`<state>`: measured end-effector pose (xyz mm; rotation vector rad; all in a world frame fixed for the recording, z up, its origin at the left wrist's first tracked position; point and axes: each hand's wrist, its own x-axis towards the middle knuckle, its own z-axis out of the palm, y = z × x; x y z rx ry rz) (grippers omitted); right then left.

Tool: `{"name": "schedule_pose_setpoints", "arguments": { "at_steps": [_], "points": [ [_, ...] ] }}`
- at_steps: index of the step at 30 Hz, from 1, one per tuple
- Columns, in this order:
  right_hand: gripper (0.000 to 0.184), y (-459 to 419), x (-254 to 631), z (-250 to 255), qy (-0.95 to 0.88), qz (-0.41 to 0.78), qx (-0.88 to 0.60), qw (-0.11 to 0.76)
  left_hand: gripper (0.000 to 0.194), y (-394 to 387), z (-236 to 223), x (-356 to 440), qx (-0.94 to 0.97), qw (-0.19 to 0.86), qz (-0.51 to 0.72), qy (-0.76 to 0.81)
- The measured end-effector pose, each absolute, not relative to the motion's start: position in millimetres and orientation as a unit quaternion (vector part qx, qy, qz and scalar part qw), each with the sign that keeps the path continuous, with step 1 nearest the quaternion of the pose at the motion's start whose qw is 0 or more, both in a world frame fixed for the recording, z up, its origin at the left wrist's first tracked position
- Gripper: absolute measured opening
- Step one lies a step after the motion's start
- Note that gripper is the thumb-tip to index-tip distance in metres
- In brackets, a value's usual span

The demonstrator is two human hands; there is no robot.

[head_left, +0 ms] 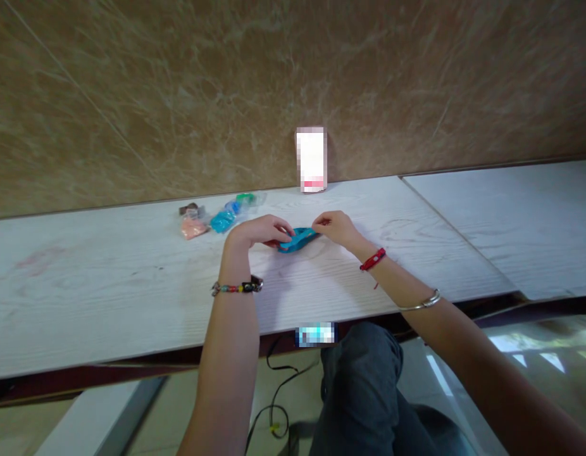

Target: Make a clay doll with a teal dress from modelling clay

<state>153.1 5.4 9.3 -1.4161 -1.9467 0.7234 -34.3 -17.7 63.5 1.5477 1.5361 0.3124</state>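
Note:
A bright blue, elongated, soft-looking piece (299,239) lies between my hands just above or on the white wooden tabletop. I cannot make out exactly what it is. My left hand (267,231), wrist bent, has its fingers closed on the piece's left end. At the right end, the fingertips of my right hand (338,228) are pinched together on the blue edge. Left of my hands lie small clear bags with blue contents (223,220), pink contents (193,227) and green contents (246,198). A small brown item (188,209) sits behind the pink bag.
A pixelated phone-like rectangle (312,159) leans on the brown marbled wall (179,95) behind the white tabletop (107,285). Another blurred lit screen (316,334) is at the table's front edge. Below are my knee (364,367) and a black cable (274,405) on the floor.

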Motion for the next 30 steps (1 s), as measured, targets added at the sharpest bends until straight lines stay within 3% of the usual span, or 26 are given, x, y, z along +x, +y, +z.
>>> {"name": "schedule_pose_setpoints", "arguments": {
  "at_steps": [12,30],
  "points": [
    [0.012,3.2,151.3,9.6,-0.748,0.238,-0.551,0.283,0.01,-15.3,61.4,-32.4,0.629,0.443,0.128,0.626],
    [0.015,4.7,146.5,8.8,-0.783,0.173,-0.554,0.224,0.02,-16.7,64.5,-34.0,0.608,0.427,0.082,0.664]
  ]
}}
